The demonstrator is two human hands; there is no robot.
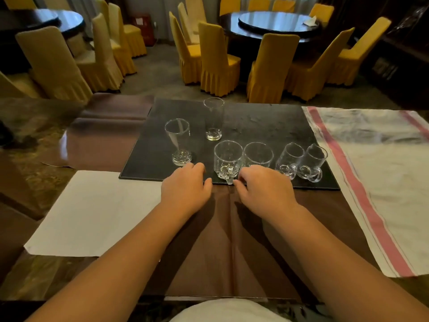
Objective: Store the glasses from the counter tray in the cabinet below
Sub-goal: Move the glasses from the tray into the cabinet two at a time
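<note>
A flat black tray (267,126) lies on the counter with several clear glasses on it. A tall footed glass (178,141) stands at the left and a tall tumbler (213,118) behind it. Along the front edge stand a handled mug (227,160), a second wide glass (258,155) and two small handled cups (290,159) (313,162). My left hand (185,188) rests at the tray's near edge, just left of the mug, fingers curled and holding nothing. My right hand (264,187) sits just right of the mug's handle, fingers bent, partly covering the second wide glass's base.
A white sheet (92,212) lies left of my arms and a white cloth with a red stripe (371,182) at the right. Brown paper (227,240) covers the counter under my arms. Yellow-covered chairs (216,59) and round tables (274,22) stand beyond the counter. The cabinet below is out of view.
</note>
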